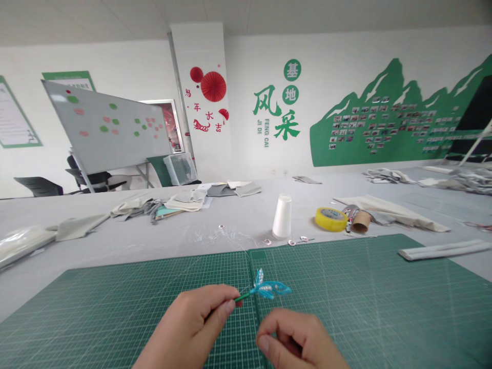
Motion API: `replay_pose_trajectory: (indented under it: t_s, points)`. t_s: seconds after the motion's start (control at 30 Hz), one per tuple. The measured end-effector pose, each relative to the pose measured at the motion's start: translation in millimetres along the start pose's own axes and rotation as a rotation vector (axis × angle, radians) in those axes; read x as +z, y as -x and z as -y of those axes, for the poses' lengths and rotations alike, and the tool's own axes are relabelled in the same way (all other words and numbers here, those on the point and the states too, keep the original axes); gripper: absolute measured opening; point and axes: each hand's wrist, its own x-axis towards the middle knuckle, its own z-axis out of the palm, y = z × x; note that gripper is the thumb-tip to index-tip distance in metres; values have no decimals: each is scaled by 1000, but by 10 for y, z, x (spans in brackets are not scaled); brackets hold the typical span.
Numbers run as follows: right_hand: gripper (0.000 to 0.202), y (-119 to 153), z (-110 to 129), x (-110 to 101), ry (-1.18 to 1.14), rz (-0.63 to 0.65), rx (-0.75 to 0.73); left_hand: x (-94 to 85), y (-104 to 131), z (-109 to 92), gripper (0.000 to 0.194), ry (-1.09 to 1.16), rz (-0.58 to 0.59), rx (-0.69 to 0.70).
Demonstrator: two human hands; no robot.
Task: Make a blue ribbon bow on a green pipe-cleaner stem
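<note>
A small blue craft flower point(269, 288) with rows of white beads and a green-wrapped stem point(243, 296) is held above the cutting mats. My left hand point(196, 320) pinches the stem between thumb and index finger, the flower head pointing right. Just below and right of the flower is my right hand point(298, 335), its fingers curled and thumb pressed to the index finger. Whatever is in that pinch, if anything, is too small to make out. Both hands are over the green cutting mats point(134, 292), close to the seam between them.
Beyond the mats stand a white thread cone point(283, 218), a yellow tape roll point(330, 219) and a brown cardboard tube point(361, 221). Loose clear thread point(215, 233) and small rings lie nearby. A folded fabric strip point(442, 250) overlaps the right mat. Fabric pieces point(188, 199) lie farther back.
</note>
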Motion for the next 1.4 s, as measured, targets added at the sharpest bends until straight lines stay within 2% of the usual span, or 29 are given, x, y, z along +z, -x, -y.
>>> replay_pose_trajectory:
  t_s: [0.33, 0.5, 0.67, 0.8, 0.93, 1.17, 1.3, 1.4]
  points:
    - [21, -33, -41, 7, -43, -8, 28, -10, 7, -38, 26, 49, 7, -33]
    - [29, -67, -27, 3, -105, -19, 31, -23, -5, -85, 27, 106, 70, -38]
    - [38, -77, -37, 0, -212, 29, 77, -31, -7, -118, 26, 192, 125, -59]
    - [36, -90, -32, -29, -263, -17, 73, -54, 11, -125, 26, 192, 187, -57]
    - [27, -134, -66, -69, -284, -13, 89, -101, 19, -148, 26, 108, 312, 41]
    - [26, -140, -99, -153, -213, -5, 52, -150, -26, -299, 28, -182, 558, 261]
    - [24, -104, 10, -206, -107, -12, 10, -102, -25, -280, 22, -338, 544, 278]
    - [23, -63, 112, -236, -8, -41, -47, -65, -21, -231, 19, -383, 503, 222]
